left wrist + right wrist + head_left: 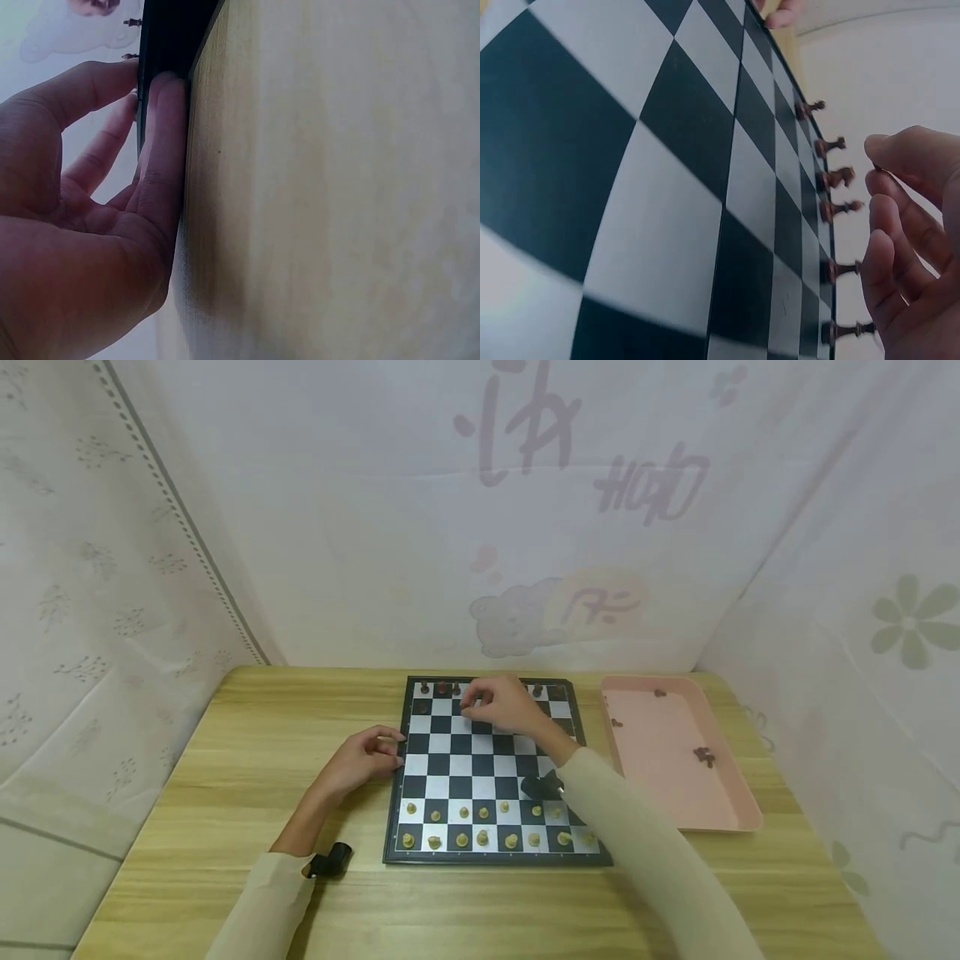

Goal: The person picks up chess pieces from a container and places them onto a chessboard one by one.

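A black-and-white chessboard (482, 766) lies on the wooden table. Over its far part, my right hand (506, 703) pinches a small brown chess piece (877, 168) between thumb and index finger; most of the piece is hidden by the fingertips. The other fingers of that hand are loosely bent. My left hand (365, 758) is at the board's left edge, its fingertips touching the dark side (161, 45), one finger low along the tabletop. Brown pieces stand along the far row, among them a knight (836, 178). A brown pawn (810, 109) stands in front of them at the left end.
Two rows of cream chess pieces (482, 837) stand along the near side. Right of the board is a pink tray (652, 777) holding several brown pieces (703, 755). The wooden table (247, 752) backs onto a patterned cloth (360, 568). My right forearm crosses the board's right side.
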A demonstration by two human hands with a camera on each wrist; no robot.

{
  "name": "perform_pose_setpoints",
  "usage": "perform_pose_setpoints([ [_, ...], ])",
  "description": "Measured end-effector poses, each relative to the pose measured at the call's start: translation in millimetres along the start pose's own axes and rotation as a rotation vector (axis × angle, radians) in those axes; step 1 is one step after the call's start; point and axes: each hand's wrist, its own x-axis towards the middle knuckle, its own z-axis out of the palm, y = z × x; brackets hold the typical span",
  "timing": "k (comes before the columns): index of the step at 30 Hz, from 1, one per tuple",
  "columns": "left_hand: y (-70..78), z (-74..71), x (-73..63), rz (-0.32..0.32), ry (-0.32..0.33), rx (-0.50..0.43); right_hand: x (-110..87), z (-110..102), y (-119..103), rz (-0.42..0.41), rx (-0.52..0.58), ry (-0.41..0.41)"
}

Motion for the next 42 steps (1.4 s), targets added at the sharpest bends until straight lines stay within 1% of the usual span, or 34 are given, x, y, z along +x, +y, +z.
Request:
perform_pose_setpoints([
  [4, -0.5, 0.2, 1.8, 0.0, 0.002, -0.003, 9.3, 9.2, -3.0, 0.004, -0.017, -0.002],
  [9, -0.7, 0.7, 2.0, -0.005, 0.006, -0.011, 18.3, 19.5, -9.6, 0.026, -0.078, 0.015],
  [15, 0.7, 0.6, 1.1, -0.004, 0.004, -0.022, 25.0, 28.2, -18.0, 0.046, -0.117, 0.031],
  [19, 1.6, 0.7, 1.3, -0.001, -0.009, -0.031, 28.8, 33.2, -19.0, 0.06, -0.158, 0.039],
  [23, 1.3, 0.6, 2.0, 0.002, -0.007, -0.023, 33.0, 37.6, -18.6, 0.077, -0.209, 0.04],
  [32, -0.4, -0.5, 2.1, 0.009, 0.005, 0.001, 36.1, 41.6, -21.0, 0.109, -0.267, 0.024],
  [42, -0.6, -0.5, 1.2, 0.007, 0.009, 0.013, 34.3, 41.4, -19.1, 0.116, -0.265, 0.022],
])
